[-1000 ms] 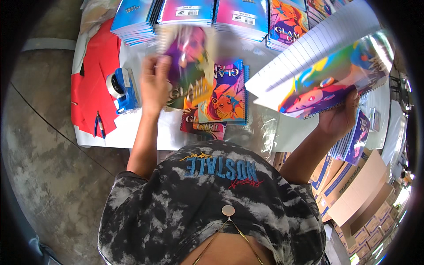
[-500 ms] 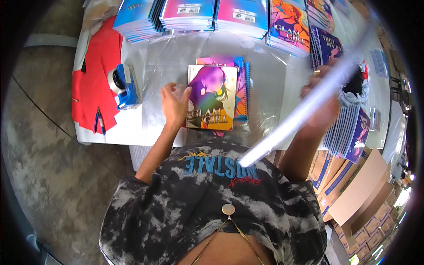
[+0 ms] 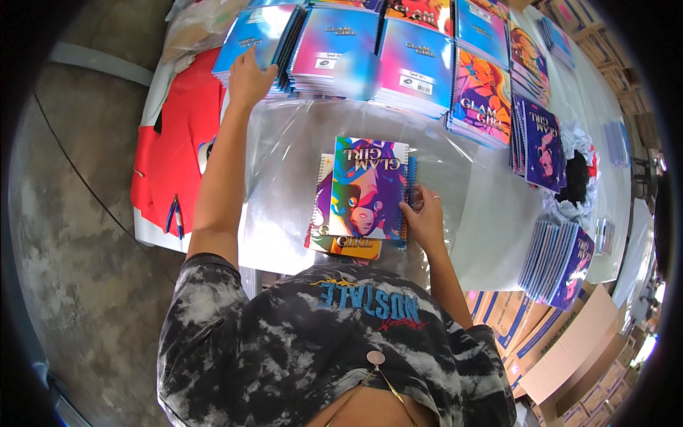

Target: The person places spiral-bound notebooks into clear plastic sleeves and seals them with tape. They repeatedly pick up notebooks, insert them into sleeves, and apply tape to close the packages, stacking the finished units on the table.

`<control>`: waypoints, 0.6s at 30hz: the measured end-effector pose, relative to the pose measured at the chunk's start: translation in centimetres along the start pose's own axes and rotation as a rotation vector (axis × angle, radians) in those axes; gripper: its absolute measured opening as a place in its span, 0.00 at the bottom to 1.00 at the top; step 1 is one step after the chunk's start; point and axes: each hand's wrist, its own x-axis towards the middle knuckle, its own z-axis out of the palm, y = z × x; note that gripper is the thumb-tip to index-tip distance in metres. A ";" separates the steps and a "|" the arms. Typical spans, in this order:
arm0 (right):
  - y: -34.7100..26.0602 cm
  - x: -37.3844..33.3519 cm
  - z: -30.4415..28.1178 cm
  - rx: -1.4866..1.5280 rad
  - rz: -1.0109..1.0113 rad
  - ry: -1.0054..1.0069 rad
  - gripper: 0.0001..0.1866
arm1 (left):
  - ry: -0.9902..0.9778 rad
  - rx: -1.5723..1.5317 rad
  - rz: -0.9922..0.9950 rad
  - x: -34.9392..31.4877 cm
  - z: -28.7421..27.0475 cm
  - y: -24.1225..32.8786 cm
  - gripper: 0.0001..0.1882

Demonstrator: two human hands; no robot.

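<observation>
Spiral notebooks (image 3: 366, 192) lie piled near the front edge of the tabletop (image 3: 487, 235), apparently for easy reach. My right hand (image 3: 425, 219), loosely curled, meets the pile's right side, likely steadying it; I cannot confirm grip. My left hand (image 3: 250, 78), spread open, empty, overlies a blue stack (image 3: 269, 25).

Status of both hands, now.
Left hand: open, over the blue notebook stack; contact can't be told.
Right hand: partly curled at the central notebook pile's right edge; grip can't be told.

Hands (image 3: 250, 80) well apart, left farther forward
</observation>
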 end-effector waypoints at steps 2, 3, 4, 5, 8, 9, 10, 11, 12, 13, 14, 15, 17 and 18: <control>-0.5 -0.3 0.2 -0.017 0.059 -0.055 0.27 | -0.046 0.071 0.002 0.1 1.6 -1.8 0.35; -0.9 -0.4 0.2 -0.045 0.091 -0.056 0.26 | -0.048 0.110 0.019 0.0 1.9 -1.2 0.35; -1.5 -0.5 0.2 -0.074 0.122 -0.059 0.26 | -0.048 0.150 0.034 -0.2 2.0 -0.8 0.35; -1.6 -0.5 0.3 -0.102 0.152 -0.064 0.26 | -0.046 0.190 0.048 -0.6 2.0 -0.3 0.35; -1.4 0.0 0.2 -0.046 0.207 -0.091 0.25 | -0.052 0.174 0.107 -0.5 0.6 0.5 0.24; -1.5 -0.1 0.4 -0.119 0.126 -0.019 0.25 | -0.074 0.165 0.122 -0.5 -0.1 0.4 0.21; -1.5 -0.3 0.8 -0.192 0.044 0.052 0.25 | -0.042 0.067 0.112 -0.5 -0.4 0.2 0.18; -1.6 -0.4 1.0 -0.265 -0.039 0.122 0.25 | -0.010 -0.030 0.100 -0.5 -0.8 -0.2 0.14; -1.7 -0.4 0.9 -0.254 -0.002 0.073 0.25 | 0.019 -0.130 0.087 -0.7 -1.2 -0.1 0.11; -2.0 -0.3 0.7 -0.243 0.034 0.022 0.24 | 0.124 -0.203 0.062 -1.0 -1.6 -0.1 0.10; -2.1 -0.1 0.6 -0.232 0.068 -0.031 0.24 | 0.230 -0.275 0.035 -1.3 -2.1 -0.2 0.10; -2.0 0.0 0.7 -0.218 0.074 -0.064 0.24 | 0.333 -0.344 0.007 -1.9 -3.0 0.0 0.12; -1.8 0.5 0.6 -0.190 0.098 -0.122 0.24 | 0.571 -0.553 -0.072 -2.9 -5.0 0.7 0.15; -1.5 0.7 0.7 -0.130 0.098 -0.110 0.22 | 0.695 -0.652 -0.111 -3.4 -6.4 1.1 0.17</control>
